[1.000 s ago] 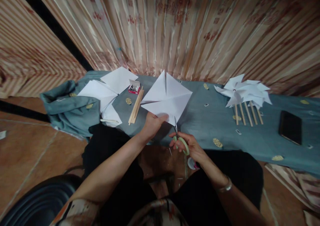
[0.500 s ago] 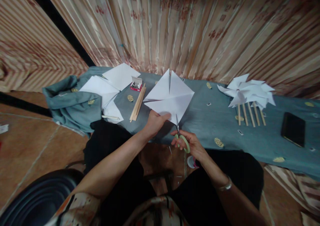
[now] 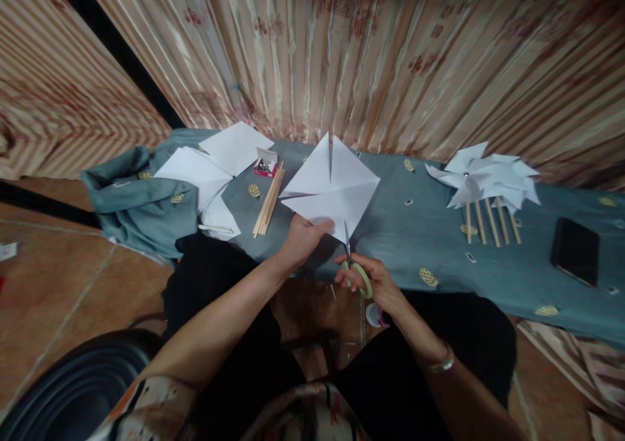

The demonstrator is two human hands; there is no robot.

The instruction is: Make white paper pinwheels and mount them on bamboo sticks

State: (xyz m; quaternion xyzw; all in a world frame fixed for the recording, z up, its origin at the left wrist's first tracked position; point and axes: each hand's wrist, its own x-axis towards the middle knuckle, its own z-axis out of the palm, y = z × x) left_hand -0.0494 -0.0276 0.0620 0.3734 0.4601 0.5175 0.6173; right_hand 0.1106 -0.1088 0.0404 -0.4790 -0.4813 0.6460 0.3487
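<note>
A square sheet of white paper [image 3: 349, 190], turned like a diamond, has slits running in from its far and left corners. My left hand [image 3: 303, 239] pinches its near edge, thumb on top. In my right hand [image 3: 368, 271] is a pair of scissors [image 3: 361, 278] with pale green handles, fingers through the loops. The blades lie at the paper's near corner, pointing toward its middle. How far they have cut in is too small to tell.
On the cloth-covered table [image 3: 395, 245], wooden sticks [image 3: 268, 200], a small box of metal pins [image 3: 265, 162] and more cut paper sheets [image 3: 195, 170] lie left. Several paper pinwheels [image 3: 483, 177] on sticks and a black phone-like object [image 3: 576, 251] lie right. A curtain [image 3: 312, 56] hangs behind.
Almost nothing differs. The scissors and my right hand have shifted very slightly, and the paper stays in my left hand.
</note>
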